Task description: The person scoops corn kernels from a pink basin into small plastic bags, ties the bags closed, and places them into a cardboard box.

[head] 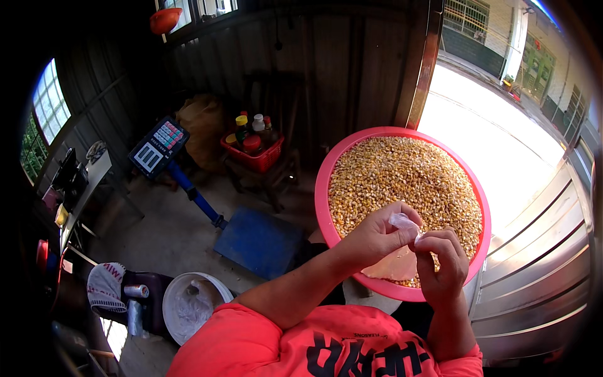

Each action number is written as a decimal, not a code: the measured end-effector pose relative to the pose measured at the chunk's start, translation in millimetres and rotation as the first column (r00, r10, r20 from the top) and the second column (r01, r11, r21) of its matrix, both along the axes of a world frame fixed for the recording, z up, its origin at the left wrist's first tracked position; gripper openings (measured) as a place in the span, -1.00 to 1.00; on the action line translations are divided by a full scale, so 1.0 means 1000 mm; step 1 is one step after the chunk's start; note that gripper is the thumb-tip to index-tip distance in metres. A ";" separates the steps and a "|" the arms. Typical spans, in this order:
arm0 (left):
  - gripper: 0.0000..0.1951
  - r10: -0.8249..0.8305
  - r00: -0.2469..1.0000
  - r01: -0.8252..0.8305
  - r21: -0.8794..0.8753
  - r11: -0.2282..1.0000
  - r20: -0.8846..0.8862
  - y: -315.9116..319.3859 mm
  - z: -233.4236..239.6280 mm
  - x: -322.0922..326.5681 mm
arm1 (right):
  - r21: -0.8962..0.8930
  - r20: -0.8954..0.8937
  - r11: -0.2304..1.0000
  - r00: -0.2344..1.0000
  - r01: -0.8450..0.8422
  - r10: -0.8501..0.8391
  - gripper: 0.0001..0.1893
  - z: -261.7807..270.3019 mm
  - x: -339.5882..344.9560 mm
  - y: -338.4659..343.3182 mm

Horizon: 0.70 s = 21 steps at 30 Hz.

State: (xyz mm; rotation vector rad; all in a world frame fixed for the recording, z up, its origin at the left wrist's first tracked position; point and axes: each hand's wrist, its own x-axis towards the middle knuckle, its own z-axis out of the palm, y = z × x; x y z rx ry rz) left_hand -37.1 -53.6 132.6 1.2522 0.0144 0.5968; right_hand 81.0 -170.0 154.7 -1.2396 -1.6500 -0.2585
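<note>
A wide pink plastic basin [325,198] is heaped with dried corn kernels [400,174]. Over its near part, my left hand [386,231] pinches a small piece of thin, whitish translucent plastic [403,221] between thumb and fingers. My right hand [440,254] meets it from the right, its fingertips closed on the twisted lower end of the same plastic. Below my hands, a pinkish flat piece [391,266] lies on the corn at the basin's near rim; what it is I cannot tell.
To the left stand a platform scale [259,242] with a blue post and a white bucket [172,301] holding plastic bags. A red basket [264,160] of bottles and jars sits on a wooden stool [273,188]. Metal door panels [532,264] flank the basin on the right, beside a bright doorway.
</note>
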 end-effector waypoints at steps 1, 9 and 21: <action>-0.82 0.017 1.000 -0.017 -0.010 1.000 0.002 0.000 0.000 0.000 | 0.002 0.036 1.000 0.999 0.011 -0.011 -0.79 0.001 0.000 0.000; -0.85 -0.065 0.998 0.063 -0.062 0.996 -0.020 0.000 0.002 -0.002 | -0.025 0.215 0.999 0.976 0.048 -0.042 -0.80 0.003 -0.001 -0.007; -0.88 -0.007 0.999 0.012 0.105 0.994 -0.045 0.000 -0.003 -0.002 | -0.092 0.138 0.995 0.989 -0.040 0.053 -0.74 -0.008 0.003 -0.008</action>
